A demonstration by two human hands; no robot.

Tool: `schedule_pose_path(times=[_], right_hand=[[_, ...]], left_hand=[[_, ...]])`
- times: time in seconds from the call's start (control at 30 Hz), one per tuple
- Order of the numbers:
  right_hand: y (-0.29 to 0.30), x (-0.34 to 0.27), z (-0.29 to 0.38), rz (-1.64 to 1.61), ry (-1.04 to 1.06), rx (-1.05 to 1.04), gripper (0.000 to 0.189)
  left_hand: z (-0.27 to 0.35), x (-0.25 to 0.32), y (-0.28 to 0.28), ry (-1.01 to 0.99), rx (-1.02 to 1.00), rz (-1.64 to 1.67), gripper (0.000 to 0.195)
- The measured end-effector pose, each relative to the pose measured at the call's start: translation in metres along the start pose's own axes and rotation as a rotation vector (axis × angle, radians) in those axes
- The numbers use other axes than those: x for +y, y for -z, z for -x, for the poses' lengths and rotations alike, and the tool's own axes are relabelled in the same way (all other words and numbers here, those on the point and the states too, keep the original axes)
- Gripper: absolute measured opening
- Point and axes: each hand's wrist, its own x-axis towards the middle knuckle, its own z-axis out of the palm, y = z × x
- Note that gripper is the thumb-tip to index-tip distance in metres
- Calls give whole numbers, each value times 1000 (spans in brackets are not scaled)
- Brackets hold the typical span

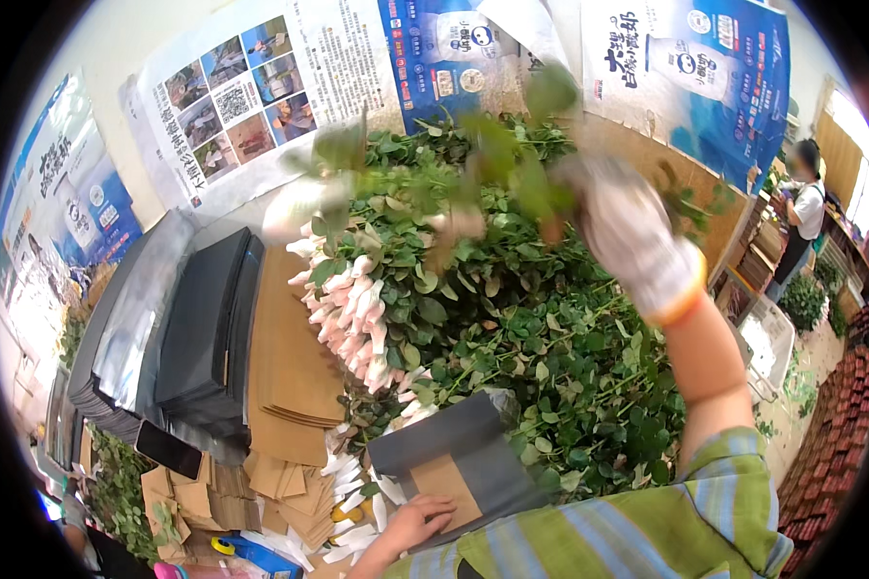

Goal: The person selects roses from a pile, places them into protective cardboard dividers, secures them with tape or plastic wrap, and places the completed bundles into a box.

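Observation:
My right hand point(623, 231), in a white glove with an orange cuff, is raised over the flower pile and closed around leafy rose stems point(507, 159), both blurred by motion. A pale blurred shape point(304, 206), perhaps a flower head, lies at their left. My bare left hand point(423, 517) rests on a brown cardboard piece point(445, 485) on a dark grey sheet point(489, 456). Beyond it, roses with pale pink buds in white mesh sleeves point(355, 311) are stacked, heads to the left, with a heap of green leafy stems point(565, 362) at their right.
Stacks of dark sheets point(206, 318) and brown cardboard point(290, 340) stand left. Small cardboard pieces point(297, 499), a phone point(169, 449), white strips point(347, 485) and a blue tool point(261, 557) lie lower left. Posters cover the wall. Another person point(802, 210) stands far right, near a white crate point(767, 340).

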Motion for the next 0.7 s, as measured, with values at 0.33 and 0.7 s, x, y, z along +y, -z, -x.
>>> schedule_pose_path(times=[0.33,0.7], right_hand=[[-3,-115,307,-269,-80,-1155,37],[-61,-35,126,-280,-523,-413,25]], left_hand=[[8,-20,-5,109,15,225,46],[0,-11,0,-61,53,-16,38]])
